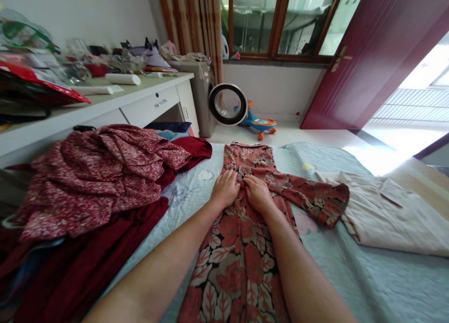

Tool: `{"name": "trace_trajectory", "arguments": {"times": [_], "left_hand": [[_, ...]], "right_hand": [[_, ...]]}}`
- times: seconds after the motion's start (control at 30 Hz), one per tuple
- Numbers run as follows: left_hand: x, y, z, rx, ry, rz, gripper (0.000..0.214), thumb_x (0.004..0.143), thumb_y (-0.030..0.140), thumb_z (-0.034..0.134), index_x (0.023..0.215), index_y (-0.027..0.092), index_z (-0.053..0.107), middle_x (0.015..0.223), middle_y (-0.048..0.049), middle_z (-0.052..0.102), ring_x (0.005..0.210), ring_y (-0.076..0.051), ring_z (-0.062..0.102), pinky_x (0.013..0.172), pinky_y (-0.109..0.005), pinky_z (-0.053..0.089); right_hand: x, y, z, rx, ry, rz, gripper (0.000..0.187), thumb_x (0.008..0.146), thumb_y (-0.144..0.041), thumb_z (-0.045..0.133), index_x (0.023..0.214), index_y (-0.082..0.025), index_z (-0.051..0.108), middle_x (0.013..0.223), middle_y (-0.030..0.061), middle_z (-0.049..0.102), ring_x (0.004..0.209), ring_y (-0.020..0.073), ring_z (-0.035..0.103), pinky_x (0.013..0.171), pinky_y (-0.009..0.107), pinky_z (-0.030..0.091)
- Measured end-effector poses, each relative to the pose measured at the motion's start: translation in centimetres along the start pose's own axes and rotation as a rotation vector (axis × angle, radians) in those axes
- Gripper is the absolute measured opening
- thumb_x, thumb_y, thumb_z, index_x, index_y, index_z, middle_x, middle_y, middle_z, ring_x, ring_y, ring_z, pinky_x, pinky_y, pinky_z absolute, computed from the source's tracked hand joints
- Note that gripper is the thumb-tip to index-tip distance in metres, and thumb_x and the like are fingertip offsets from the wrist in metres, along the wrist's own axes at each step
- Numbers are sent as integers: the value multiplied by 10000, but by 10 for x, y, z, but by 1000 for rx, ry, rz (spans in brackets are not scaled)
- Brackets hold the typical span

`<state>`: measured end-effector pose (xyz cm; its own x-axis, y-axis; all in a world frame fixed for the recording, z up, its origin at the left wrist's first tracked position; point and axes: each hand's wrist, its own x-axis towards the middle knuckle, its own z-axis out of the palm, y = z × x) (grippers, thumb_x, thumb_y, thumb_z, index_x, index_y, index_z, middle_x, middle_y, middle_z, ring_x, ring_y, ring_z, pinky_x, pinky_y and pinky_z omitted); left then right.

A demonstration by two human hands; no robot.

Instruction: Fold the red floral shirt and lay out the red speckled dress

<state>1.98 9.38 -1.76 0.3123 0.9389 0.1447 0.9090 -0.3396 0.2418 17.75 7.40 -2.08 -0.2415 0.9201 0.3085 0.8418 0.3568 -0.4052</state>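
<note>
Lying underneath: floral garment [242,257] | left hand [225,189], right hand [258,193]: on its fabric | cannot tell if gripping

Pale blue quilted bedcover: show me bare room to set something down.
Widest bare bedcover: near right, bordered by folded beige garment and long rust-red floral garment. Another patch lies beyond the floral sleeve. Crowded: left, heaped red-speckled clothing; centre, left hand and right hand.

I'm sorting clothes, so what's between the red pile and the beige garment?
The head view shows the floral garment on the quilt, with left hand and right hand on it.
</note>
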Motion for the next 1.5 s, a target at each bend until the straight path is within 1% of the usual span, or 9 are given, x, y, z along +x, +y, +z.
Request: {"name": "trace_trajectory", "arguments": {"times": [0.3,0.53,0.67,0.77,0.93,1.0,1.07,1.3,1.5], "left_hand": [[4,-7,-8,87,57,39,439,975,346,396,1362,159,488,1483,-122,471,1369,-268,429,1091,-438,392],[22,-22,-13,142,10,214,415,965,338,442,1340,167,499,1475,-110,481,1363,-233,436,1118,-401,357],[25,-25,-16,143,55,127,369,975,374,414,1289,213,522,1358,-96,569,1251,-242,527,1000,-403,442],[31,-27,-19,127,75,19,315,978,366,383,1163,219,591,1202,-89,634,1143,-252,573,944,-397,457],[52,-31,-22,49,187,-394,369,908,439,471,1125,179,617,1233,-147,590,1176,-317,528,955,-441,442],[61,-33,-20,-14,172,-542,444,863,523,507,1108,176,638,1276,-171,558,1208,-350,504,964,-468,434],[69,-33,-18,-58,129,-608,476,823,565,534,1073,182,667,1289,-182,547,1214,-375,498,956,-493,434],[75,-32,-13,-55,142,-545,293,817,460,580,931,228,718,1181,-132,636,1150,-354,549,881,-463,482],[68,-30,-17,-83,120,-422,232,926,367,473,1047,219,603,983,-77,716,922,-239,671,759,-331,492]], "right_hand": [[0,-5,-4,-34,-18,13,375,893,-149,465,1222,-163,645,1333,107,610,1255,239,530,1086,396,376],[0,-5,-4,-17,-19,24,376,882,-145,462,1210,-180,642,1341,101,601,1259,230,518,1086,390,360],[0,-5,-5,31,25,17,370,854,-132,485,1187,-175,642,1289,104,630,1214,234,544,1064,387,381],[0,-6,-6,73,126,26,347,839,-149,512,1156,-171,649,1218,108,662,1170,246,566,1052,402,388],[1,-5,-5,105,224,47,249,881,-222,511,1051,-189,689,1149,93,689,1129,248,576,1047,413,380],[0,-5,-5,114,215,52,240,887,-241,520,1043,-192,695,1147,94,688,1108,244,581,1035,409,389],[0,-6,-6,116,206,57,232,884,-244,529,1034,-195,699,1139,93,688,1102,243,580,1030,407,392],[-1,-7,-8,108,225,65,237,861,-224,551,1048,-182,691,1122,97,680,1085,243,571,1020,393,398],[0,-8,-8,77,228,95,248,861,-244,558,1067,-194,686,1145,95,671,1103,254,559,1017,404,388]]}}
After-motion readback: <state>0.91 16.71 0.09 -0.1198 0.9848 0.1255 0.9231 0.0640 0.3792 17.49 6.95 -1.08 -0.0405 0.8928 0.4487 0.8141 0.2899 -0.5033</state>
